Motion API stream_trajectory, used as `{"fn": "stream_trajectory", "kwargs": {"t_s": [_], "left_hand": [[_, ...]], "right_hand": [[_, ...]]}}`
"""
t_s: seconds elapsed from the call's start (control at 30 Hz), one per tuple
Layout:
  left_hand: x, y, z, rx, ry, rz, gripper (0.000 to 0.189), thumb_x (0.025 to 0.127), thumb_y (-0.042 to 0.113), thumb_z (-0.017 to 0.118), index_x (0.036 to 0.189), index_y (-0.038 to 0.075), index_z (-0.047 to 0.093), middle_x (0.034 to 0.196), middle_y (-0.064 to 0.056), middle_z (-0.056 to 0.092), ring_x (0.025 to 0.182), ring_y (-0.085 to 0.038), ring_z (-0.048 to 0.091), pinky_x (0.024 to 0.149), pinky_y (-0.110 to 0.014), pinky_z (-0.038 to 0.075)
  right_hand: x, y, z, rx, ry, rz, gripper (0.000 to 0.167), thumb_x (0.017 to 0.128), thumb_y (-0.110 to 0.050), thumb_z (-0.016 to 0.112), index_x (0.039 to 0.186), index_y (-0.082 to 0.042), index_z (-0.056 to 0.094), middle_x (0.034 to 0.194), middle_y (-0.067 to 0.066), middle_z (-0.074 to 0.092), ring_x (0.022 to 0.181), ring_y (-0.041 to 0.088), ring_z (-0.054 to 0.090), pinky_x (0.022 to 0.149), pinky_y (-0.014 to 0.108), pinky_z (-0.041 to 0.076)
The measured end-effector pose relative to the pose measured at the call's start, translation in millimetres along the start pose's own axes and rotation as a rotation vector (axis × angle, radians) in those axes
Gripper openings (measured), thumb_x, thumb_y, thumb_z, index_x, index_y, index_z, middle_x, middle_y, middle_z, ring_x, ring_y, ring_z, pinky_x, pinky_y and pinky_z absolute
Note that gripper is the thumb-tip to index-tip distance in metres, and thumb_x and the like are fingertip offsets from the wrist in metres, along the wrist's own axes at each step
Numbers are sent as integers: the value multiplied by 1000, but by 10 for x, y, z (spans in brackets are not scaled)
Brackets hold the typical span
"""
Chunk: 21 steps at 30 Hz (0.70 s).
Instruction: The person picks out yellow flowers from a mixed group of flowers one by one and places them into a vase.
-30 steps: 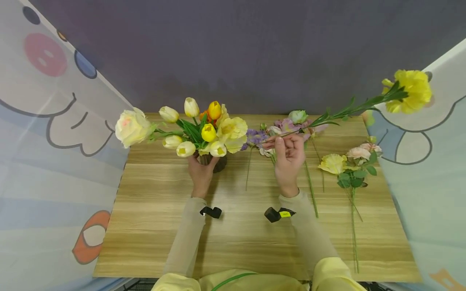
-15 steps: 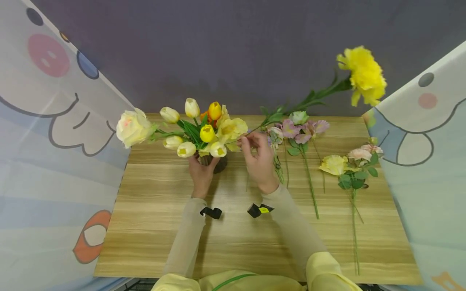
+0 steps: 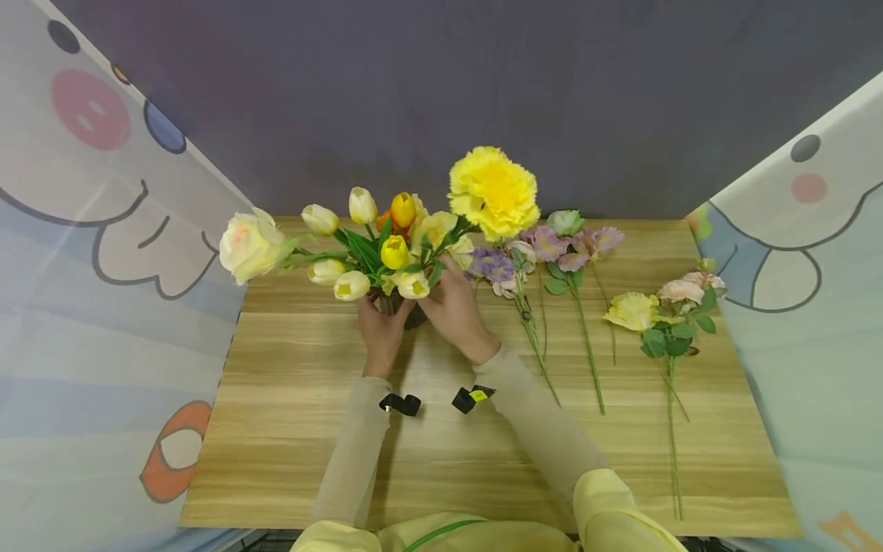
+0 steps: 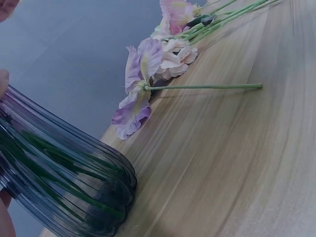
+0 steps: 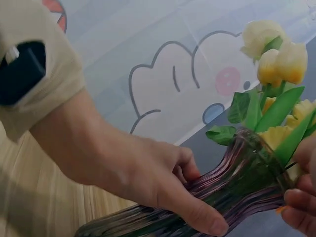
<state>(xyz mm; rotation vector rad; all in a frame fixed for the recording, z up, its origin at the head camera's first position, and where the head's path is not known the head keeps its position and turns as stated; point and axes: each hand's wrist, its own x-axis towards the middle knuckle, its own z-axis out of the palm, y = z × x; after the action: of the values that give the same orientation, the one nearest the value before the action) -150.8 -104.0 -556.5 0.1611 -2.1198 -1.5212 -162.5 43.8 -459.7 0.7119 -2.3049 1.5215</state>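
Note:
A ribbed clear glass vase [image 5: 242, 170] holds a bunch of flowers, with green stems showing through its wall. My left hand [image 3: 381, 333] grips the vase round its upper body; in the right wrist view its thumb lies along the glass. At the vase mouth my right hand [image 3: 457, 310] pinches the stem of a yellow carnation [image 3: 493, 193], whose head leans out at the back right. White tulips [image 3: 352, 285], a yellow tulip [image 3: 395, 251] and a pale rose [image 3: 250, 245] stand in the vase. Leaves and blooms hide the stem's lower end in the head view.
On the wooden table [image 3: 290, 460] to the right lie purple flowers [image 3: 491, 264], pink-mauve flowers [image 3: 552, 244], a pale yellow bloom [image 3: 631, 310] and pink roses [image 3: 681, 291], stems pointing towards me. A dark wall [image 3: 441, 100] stands behind; printed curtains [image 3: 103, 307] hang at the sides.
My right hand has moved left to the vase mouth, bringing the yellow carnation from the far right over to the bunch, its head swinging up and left. My left hand stays on the vase.

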Motion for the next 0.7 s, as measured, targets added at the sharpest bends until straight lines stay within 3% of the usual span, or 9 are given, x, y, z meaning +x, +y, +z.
{"fn": "stream_trajectory", "kwargs": {"t_s": [0.13,0.23,0.33,0.43,0.5,0.57,0.63,0.7], "left_hand": [[-2,-11,-6,0,4,-9,81,83,17,88,148,1,44,137,-22,58,123,-36,58,107,-52,47],[3,-13,-7,-4,4,-14,80,83,18,88,147,1,45,137,-22,58,124,-37,57,107,-52,46],[-1,-9,1,-4,2,-18,79,82,20,88,146,0,45,136,-22,58,124,-37,57,107,-52,46],[-4,-13,8,-12,-3,-21,79,82,19,88,147,1,45,137,-21,58,124,-36,57,107,-52,46],[-6,-15,11,-18,-4,-19,79,83,18,87,147,0,45,137,-22,58,124,-36,57,108,-52,45],[-2,-17,10,-28,0,-17,79,83,15,87,148,1,44,139,-21,57,125,-36,56,108,-52,44],[-1,-18,12,-29,5,-13,78,84,13,86,148,1,43,139,-21,56,126,-36,55,109,-52,44],[-1,-11,18,-30,0,-14,79,84,13,86,149,2,43,140,-20,56,127,-35,55,110,-52,44]], "right_hand": [[11,-40,-52,201,167,-106,26,101,-6,61,118,13,55,99,25,60,84,27,58,78,35,51],[49,-117,-147,303,298,-182,48,107,-25,56,120,20,49,101,20,61,81,16,55,75,27,47],[86,-212,-263,411,373,-186,68,106,-41,57,122,24,46,115,10,63,86,8,55,74,24,46],[114,-251,-336,407,402,-158,64,105,-41,58,115,23,56,106,13,67,75,11,56,67,23,46],[113,-229,-330,328,364,-120,60,105,-41,57,107,19,64,99,22,69,71,20,59,65,23,50],[89,-186,-280,285,245,-39,59,104,-44,57,109,15,67,99,27,68,76,26,63,71,23,53],[36,-136,-206,242,106,78,51,107,-38,56,118,11,65,110,22,69,90,23,65,82,23,54],[-31,-116,-151,206,-2,226,43,108,-34,56,120,7,64,97,14,67,83,13,60,75,22,50]]}}
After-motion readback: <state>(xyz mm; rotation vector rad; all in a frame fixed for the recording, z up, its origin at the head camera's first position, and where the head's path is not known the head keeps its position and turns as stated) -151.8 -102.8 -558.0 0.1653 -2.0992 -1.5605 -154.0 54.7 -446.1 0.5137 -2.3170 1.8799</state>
